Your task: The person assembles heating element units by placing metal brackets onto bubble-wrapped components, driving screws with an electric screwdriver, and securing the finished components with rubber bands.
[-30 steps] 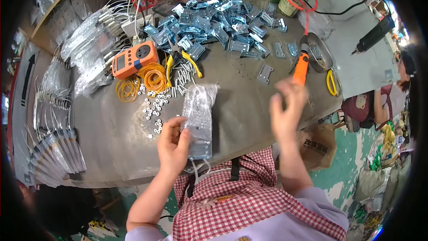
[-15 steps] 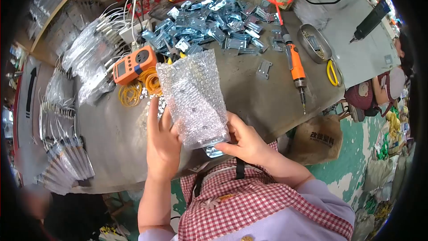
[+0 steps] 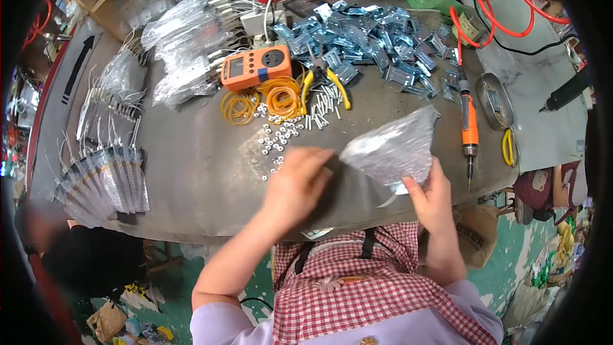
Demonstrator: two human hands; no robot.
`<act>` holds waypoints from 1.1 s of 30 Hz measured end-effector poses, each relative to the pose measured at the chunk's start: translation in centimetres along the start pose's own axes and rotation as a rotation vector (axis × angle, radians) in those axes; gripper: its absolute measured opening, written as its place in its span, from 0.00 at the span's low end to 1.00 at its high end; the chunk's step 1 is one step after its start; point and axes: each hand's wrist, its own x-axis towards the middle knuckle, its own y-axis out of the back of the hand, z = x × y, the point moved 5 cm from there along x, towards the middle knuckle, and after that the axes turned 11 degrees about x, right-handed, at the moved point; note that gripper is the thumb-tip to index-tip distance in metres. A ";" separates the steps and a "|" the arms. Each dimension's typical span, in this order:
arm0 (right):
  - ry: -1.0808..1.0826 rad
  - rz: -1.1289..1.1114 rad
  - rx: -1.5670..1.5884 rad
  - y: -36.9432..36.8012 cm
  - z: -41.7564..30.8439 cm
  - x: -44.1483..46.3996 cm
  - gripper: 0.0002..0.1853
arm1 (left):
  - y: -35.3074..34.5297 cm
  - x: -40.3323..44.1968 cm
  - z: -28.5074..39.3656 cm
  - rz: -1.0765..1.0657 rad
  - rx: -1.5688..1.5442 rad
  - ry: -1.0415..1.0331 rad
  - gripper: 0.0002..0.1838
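My right hand (image 3: 434, 201) pinches the lower corner of a bubble-wrap bag (image 3: 399, 147), which tilts up and to the right above the table's front part. Something pale and shiny shows at the bag's lower edge by my thumb; its kind I cannot make out. To the left, apart from the bag, is my left hand (image 3: 297, 185), its fingers smeared by motion. Closest to it lie small white nuts or spacers (image 3: 274, 144) scattered on the table. Behind them are short metal pins (image 3: 324, 107) and yellow-handled pliers (image 3: 338, 86).
A heap of bluish metal brackets (image 3: 377, 41) covers the table's back. An orange meter (image 3: 255, 67) stands beside yellow rubber bands (image 3: 281, 97). Wrapped wired parts (image 3: 105, 182) fan out at left. An orange electric screwdriver (image 3: 469, 121) and metal tin (image 3: 495, 101) are at right.
My left hand has left the bag's side and moved away to its left. The bag has swung from nearly upright to tilted rightward in my right hand. The whole view has shifted.
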 end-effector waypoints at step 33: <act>-0.661 -0.629 1.369 -10.1 2.2 0.1 0.30 | -0.3 -2.8 -3.8 -0.241 -1.256 0.640 0.20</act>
